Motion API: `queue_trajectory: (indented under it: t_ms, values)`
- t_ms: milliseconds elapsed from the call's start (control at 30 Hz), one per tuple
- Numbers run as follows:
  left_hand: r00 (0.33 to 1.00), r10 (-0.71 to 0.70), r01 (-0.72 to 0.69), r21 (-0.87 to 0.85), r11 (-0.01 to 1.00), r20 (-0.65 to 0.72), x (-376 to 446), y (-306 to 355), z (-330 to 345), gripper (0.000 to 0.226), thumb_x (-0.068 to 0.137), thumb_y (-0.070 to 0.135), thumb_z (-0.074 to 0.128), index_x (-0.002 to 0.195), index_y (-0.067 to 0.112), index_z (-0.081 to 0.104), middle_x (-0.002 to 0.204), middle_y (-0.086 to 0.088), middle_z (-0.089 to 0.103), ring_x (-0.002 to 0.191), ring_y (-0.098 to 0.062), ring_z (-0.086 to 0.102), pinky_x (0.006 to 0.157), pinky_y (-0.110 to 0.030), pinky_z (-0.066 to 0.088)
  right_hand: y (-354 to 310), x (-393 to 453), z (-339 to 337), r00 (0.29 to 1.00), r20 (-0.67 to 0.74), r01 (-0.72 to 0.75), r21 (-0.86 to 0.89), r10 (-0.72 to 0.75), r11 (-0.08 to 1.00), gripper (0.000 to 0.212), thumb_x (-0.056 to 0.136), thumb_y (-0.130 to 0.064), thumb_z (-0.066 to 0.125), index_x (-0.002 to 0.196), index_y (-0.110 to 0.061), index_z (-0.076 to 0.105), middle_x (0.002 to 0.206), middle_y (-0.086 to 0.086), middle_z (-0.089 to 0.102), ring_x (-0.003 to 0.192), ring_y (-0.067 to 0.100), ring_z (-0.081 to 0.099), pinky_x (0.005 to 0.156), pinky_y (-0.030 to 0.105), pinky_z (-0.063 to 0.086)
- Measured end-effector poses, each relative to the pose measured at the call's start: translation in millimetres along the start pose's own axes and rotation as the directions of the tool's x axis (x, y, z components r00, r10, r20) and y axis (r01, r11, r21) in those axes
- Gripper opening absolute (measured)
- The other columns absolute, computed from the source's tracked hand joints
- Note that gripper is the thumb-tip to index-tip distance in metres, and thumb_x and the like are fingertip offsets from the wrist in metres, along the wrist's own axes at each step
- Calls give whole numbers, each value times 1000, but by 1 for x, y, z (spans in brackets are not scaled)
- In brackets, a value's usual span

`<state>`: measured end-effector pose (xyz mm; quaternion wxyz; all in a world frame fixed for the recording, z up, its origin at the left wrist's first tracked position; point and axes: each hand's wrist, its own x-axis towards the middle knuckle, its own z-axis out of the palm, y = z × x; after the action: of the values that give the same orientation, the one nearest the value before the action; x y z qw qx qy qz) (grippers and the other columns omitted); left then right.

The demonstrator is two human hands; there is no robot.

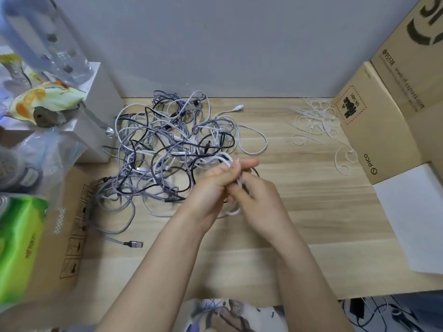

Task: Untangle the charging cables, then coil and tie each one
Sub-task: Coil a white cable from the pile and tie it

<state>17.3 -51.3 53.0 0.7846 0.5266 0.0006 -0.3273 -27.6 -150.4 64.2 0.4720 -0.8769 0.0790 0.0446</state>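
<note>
Head view, both hands together, left hand [215, 180] and right hand [259, 197] pinching smooth white cable [226, 161], braided tangle [163, 149] beside

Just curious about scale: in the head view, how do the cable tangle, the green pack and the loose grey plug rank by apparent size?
1. Cable tangle.
2. Green pack, cut off by the frame's edge and nearer the camera, so unsure.
3. Grey plug, plainly smallest.

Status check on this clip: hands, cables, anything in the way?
Left hand and right hand both pinch one white cable. It still runs into the tangled cable pile. Ties untouched near the cardboard box.
</note>
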Motion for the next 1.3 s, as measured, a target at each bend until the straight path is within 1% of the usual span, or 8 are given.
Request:
queue_trajectory:
  t_ms: [133, 233, 333, 500, 733, 867, 1067, 1300]
  values:
    - [1000, -18, 15, -118, 993, -19, -2, 7, 0, 30, 91, 27, 45, 73, 16, 67, 81, 0, 70, 69, -11, 63, 64, -21, 49, -5, -1, 5, 993, -115, -6, 190, 28, 982, 17, 94, -16, 54, 102, -20, 68, 81, -16, 62, 74, 3, 57, 70, 19, 42]
    - [990, -133, 108, -372, 922, -44, 3, 10, -3, 34, 91, 24, 45, 62, 17, 61, 72, 0, 69, 64, -10, 64, 60, -20, 52, -13, -3, 5, 982, -186, 30, 192, 6, 981, 23, 93, -25, 57, 75, -20, 69, 70, -5, 67, 72, 6, 59, 69, 30, 44]
    - [945, -285, 135, -607, 783, -157, 18, 6, -25, 39, 98, 27, 40, 65, 14, 55, 64, -1, 64, 61, -15, 62, 58, -24, 54, -31, -10, -12, 966, -260, 93, 389, 12, 917, 48, 90, -28, 59, 43, -23, 55, 41, -9, 47, 42, 1, 41, 45, 14, 31]
    - [905, -308, -12, -741, 672, -294, 37, 2, -60, 36, 101, 33, 34, 70, 18, 47, 50, 3, 58, 53, -12, 60, 51, -20, 51, -52, -28, -39, 931, -360, 280, 589, -63, 758, 45, 77, -32, 61, 43, -24, 32, 44, -14, 25, 45, 7, 22, 46, 16, 22]
    - [937, 246, -303, -227, 926, -249, 24, 40, -28, 27, 100, 19, 38, 78, 16, 53, 64, 10, 62, 60, -3, 57, 57, -15, 48, -45, -17, -27, 954, -301, 137, 436, 1, 889, 36, 74, -13, 74, 47, -13, 49, 50, 12, 47, 57, 12, 49, 54, 18, 36]
    - [860, 509, -507, 49, 861, -46, 11, 67, -17, 24, 94, 21, 41, 79, 15, 59, 75, 10, 68, 74, -4, 61, 71, -16, 46, -38, -8, -20, 948, -316, 97, 375, 28, 922, 16, 63, -25, 76, 71, -26, 61, 54, -9, 43, 52, 10, 40, 56, 29, 36]
    - [966, 203, -169, 206, 964, -158, 5, 51, -23, 18, 93, 19, 54, 82, 11, 67, 66, 6, 70, 59, -5, 62, 60, -15, 48, -32, 0, -15, 931, -354, 153, 168, -86, 974, 43, 57, -19, 71, 91, -40, 56, 98, -16, 59, 92, -2, 54, 73, 18, 36]
    - [968, 29, 1, 122, 992, -248, 1, 18, -27, 17, 85, 4, 62, 96, 16, 64, 67, 8, 72, 65, 2, 66, 64, -12, 48, -13, 6, -11, 949, -314, 4, 107, 30, 994, 40, 76, -2, 53, 90, -40, 52, 104, -7, 54, 86, -4, 49, 75, 13, 35]
